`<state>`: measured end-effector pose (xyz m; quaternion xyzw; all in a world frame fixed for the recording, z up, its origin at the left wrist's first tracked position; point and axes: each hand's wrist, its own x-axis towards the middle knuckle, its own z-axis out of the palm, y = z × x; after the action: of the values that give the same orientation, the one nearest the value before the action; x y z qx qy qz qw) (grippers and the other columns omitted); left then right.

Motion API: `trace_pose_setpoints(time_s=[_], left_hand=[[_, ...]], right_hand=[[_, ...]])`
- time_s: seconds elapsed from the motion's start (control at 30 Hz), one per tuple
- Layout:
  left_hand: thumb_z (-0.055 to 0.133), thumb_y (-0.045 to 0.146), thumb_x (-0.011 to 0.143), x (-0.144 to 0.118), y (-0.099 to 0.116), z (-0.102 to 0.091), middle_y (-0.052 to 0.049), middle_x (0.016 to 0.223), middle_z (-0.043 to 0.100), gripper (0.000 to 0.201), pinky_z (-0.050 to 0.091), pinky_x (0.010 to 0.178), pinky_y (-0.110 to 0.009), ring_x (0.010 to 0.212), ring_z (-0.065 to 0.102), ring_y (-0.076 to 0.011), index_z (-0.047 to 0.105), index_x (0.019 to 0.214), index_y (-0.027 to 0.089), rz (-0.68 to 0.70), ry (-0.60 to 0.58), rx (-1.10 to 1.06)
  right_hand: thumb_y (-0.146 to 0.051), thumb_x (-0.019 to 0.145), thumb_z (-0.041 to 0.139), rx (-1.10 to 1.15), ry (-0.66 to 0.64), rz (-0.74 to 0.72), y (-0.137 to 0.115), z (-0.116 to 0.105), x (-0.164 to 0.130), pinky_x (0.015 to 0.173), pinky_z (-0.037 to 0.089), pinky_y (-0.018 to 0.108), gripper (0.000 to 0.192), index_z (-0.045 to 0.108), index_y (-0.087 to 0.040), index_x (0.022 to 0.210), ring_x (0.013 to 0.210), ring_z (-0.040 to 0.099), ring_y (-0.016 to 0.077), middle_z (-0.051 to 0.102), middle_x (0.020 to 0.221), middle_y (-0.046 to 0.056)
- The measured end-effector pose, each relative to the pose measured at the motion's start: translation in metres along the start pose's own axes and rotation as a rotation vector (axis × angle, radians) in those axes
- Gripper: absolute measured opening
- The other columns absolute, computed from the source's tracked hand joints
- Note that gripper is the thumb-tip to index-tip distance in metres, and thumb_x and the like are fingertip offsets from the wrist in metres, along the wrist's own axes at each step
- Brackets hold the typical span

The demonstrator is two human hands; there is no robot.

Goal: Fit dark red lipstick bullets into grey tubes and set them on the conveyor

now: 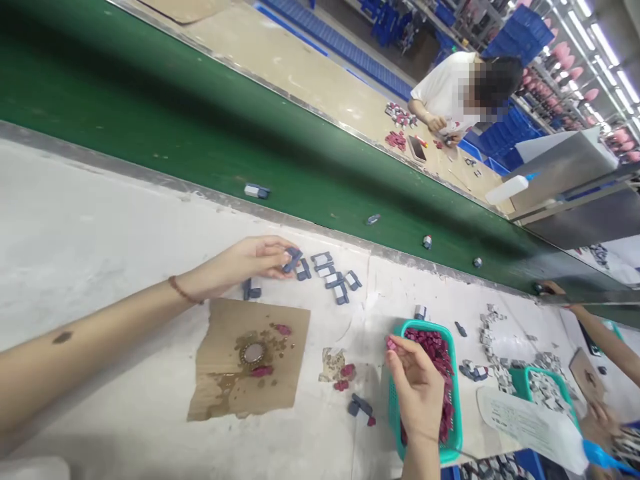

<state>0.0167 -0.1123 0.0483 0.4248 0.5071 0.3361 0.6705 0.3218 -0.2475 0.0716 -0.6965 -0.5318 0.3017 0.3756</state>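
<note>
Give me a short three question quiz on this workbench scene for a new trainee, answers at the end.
1. True or false: the left hand grips a small grey-blue plastic block.
2. What does the right hand pinch, beside the teal plastic basket?
A. a small dark-red plastic piece
B. a white bottle
C. a phone
3. Fill in: the brown cardboard sheet on the white worktop carries a round metal ring amid brownish ____.

Key: 1 true; 2 A; 3 stains.
</note>
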Motion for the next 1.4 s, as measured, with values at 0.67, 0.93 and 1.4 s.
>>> trace_pose_setpoints(time_s=[0.67,0.93,1.4], left_hand=[[0.085,0.035,0.063,-0.088,-0.059,-0.009,-0.005,0.102,0.07,0.046,0.052,0.078,-0.029,0.091,0.063,-0.0209,0.068,0.103,0.022,-0.144,0.16,-0.465],[0.09,0.034,0.059,-0.092,-0.059,-0.011,-0.006,0.11,0.069,0.05,0.05,0.084,-0.029,0.099,0.062,-0.0222,0.073,0.103,0.021,-0.217,0.067,-0.518],[0.085,0.061,0.052,-0.093,-0.066,0.012,0.003,0.056,0.059,0.055,0.044,0.049,-0.02,0.049,0.053,-0.0093,0.061,0.068,0.014,-0.243,-0.013,-0.461]], right_hand=[[0.003,0.088,0.036,-0.603,-0.588,-0.955,-0.039,0.145,-0.018,0.065,0.052,0.032,0.03,0.058,-0.018,0.09,0.071,0.058,0.0222,0.06,0.075,0.006],[-0.007,0.095,0.038,-0.36,-0.686,-0.69,-0.041,0.139,-0.007,0.058,0.049,0.03,0.025,0.058,-0.02,0.088,0.067,0.058,0.0202,0.06,0.075,0.004],[-0.016,0.094,0.054,0.309,-0.569,-0.428,-0.04,0.122,-0.005,0.072,0.054,0.029,0.016,0.063,-0.024,0.104,0.082,0.066,0.0172,0.07,0.09,0.004]])
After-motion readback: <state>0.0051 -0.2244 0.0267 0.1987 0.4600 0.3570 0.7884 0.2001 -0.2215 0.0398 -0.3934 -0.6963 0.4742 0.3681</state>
